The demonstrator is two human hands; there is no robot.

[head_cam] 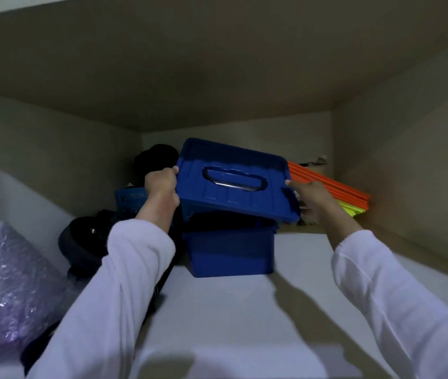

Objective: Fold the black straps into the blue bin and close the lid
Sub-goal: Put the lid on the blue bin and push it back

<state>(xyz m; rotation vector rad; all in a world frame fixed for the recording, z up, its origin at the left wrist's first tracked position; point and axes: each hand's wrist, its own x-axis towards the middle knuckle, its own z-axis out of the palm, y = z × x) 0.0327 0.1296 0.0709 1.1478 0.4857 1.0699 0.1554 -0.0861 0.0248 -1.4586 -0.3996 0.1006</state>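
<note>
Gripping the blue lid (233,184) at both ends, my left hand (161,184) and right hand (311,199) hold it tilted above the open blue bin (229,254), which sits on a white shelf (217,310) inside a beige alcove.

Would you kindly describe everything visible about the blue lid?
The lid is blue, seemingly moulded plastic, rectangular with a raised rim, ribbed top and a recessed central handle. It is tilted, held above the open blue bin and not seated on it. The left hand grips its left edge; the right hand touches its right edge.
</note>
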